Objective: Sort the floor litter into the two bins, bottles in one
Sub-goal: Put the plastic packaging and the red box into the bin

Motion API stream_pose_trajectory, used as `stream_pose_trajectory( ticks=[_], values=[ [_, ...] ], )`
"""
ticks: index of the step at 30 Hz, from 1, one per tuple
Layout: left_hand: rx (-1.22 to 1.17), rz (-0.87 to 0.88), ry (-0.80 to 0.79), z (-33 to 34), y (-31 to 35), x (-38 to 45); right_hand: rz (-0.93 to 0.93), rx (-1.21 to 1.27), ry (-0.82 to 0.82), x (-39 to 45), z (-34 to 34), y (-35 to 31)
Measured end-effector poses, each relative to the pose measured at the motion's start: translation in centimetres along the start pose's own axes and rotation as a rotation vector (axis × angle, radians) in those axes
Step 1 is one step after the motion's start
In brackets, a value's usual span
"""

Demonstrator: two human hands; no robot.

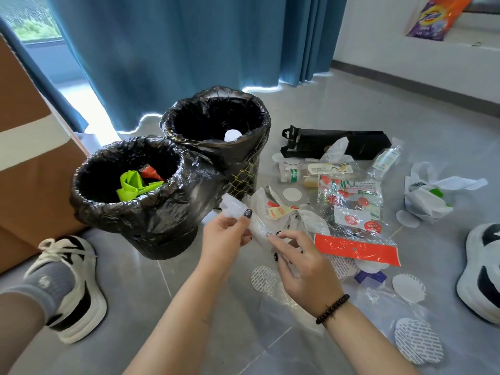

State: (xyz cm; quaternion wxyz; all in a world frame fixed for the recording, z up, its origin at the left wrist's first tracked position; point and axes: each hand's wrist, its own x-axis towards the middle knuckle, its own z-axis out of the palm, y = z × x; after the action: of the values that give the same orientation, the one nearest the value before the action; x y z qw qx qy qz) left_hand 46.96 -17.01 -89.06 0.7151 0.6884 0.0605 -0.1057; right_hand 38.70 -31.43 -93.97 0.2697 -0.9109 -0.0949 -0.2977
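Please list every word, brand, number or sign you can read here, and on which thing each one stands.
"Tide": purple and orange bag on the ledge; blurred, my best reading.
Clear bottle: label too small to read.
Small bottle: green print, unreadable.
Clear packet: red seals and print, too blurred.
White bag: dark mark, unreadable.
Nothing else is legible.

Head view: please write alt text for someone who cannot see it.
A person's left hand and right hand hold crumpled clear plastic wrap beside two black-lined bins on a grey floor. The near bin holds green and red scraps; bottles, wrappers and white paper discs lie scattered to the right.
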Motion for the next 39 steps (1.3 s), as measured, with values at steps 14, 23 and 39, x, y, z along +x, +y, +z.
stream_pose_trajectory(
  ticks=[14,23,39],
  values=[
    [0.487,0.488,0.567,-14.4,9.9,7.8,0.315,0.089,-0.354,-2.9,2.3,0.8],
    [0.517,0.279,0.360,-13.0,9.6,9.1,0.437,0.044,-0.515,-3.3,2.5,0.9],
    [0.878,0.298,-0.352,-1.0,-8.0,3.6,0.847,-0.041,-0.618,-5.9,3.4,5.4]
  ],
)
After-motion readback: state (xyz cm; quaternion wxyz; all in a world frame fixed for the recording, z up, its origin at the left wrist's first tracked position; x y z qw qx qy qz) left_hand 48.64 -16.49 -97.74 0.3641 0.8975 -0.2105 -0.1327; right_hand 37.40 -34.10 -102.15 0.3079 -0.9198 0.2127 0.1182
